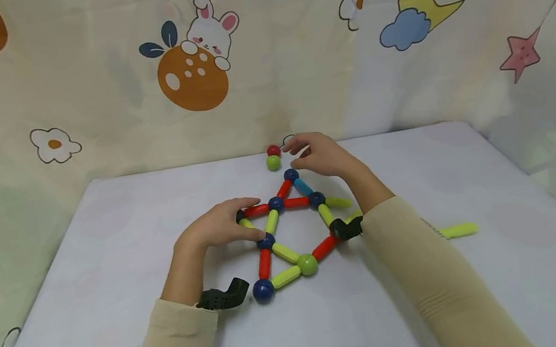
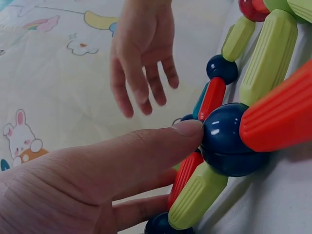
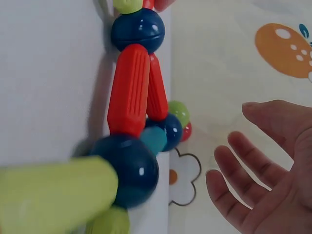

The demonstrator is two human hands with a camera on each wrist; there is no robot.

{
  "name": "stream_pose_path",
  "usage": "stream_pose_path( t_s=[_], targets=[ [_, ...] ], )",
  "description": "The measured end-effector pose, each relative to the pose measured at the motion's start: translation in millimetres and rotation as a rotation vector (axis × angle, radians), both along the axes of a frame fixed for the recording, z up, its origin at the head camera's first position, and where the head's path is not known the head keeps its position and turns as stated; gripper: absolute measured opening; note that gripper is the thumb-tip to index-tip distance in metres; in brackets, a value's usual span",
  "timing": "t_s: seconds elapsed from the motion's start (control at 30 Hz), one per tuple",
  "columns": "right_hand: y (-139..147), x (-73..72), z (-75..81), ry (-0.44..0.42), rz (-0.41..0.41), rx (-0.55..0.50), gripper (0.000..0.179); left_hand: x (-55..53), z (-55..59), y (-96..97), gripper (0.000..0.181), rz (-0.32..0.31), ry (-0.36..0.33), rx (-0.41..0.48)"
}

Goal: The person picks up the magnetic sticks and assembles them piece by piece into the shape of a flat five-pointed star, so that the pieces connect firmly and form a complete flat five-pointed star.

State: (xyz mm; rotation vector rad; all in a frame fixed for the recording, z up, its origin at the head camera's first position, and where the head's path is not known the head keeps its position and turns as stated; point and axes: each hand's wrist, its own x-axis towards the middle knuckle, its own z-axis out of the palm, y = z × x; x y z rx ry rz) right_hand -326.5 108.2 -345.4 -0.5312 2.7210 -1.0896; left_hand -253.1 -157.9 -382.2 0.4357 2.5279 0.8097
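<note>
A magnetic rod-and-ball frame (image 1: 293,202) of red, lime and blue rods joined by balls lies on the white table. My left hand (image 1: 220,222) holds its left side, the thumb against a dark blue ball (image 2: 229,139). The other fingers reach round by a red rod (image 1: 256,211), partly hidden behind the frame in the left wrist view. My right hand (image 1: 323,153) hovers over the frame's far tip, near the blue ball (image 1: 291,175) there. Its fingers (image 3: 243,175) are spread and loosely bent, with nothing between them.
Behind the far tip sit a red ball (image 1: 273,150) and a green ball (image 1: 273,163), side by side near the table's back edge. A loose lime rod (image 1: 459,230) lies right of my right forearm. A patterned cloth (image 1: 295,73) hangs behind the table.
</note>
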Motion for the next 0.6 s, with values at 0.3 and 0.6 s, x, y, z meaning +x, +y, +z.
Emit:
stream_pose_path(
  t_s=[0.3, 0.6],
  targets=[
    [-32, -31.8, -17.6, -0.034, -0.059, 0.052, 0.035, 1.1, 1.4, 1.2, 0.077, 0.001, 0.005, -0.010],
    [-40, -43.4, -33.8, -0.040, -0.068, 0.103, 0.033, -0.7, -0.6, 2.2, 0.078, 0.001, 0.006, -0.013]
  ],
)
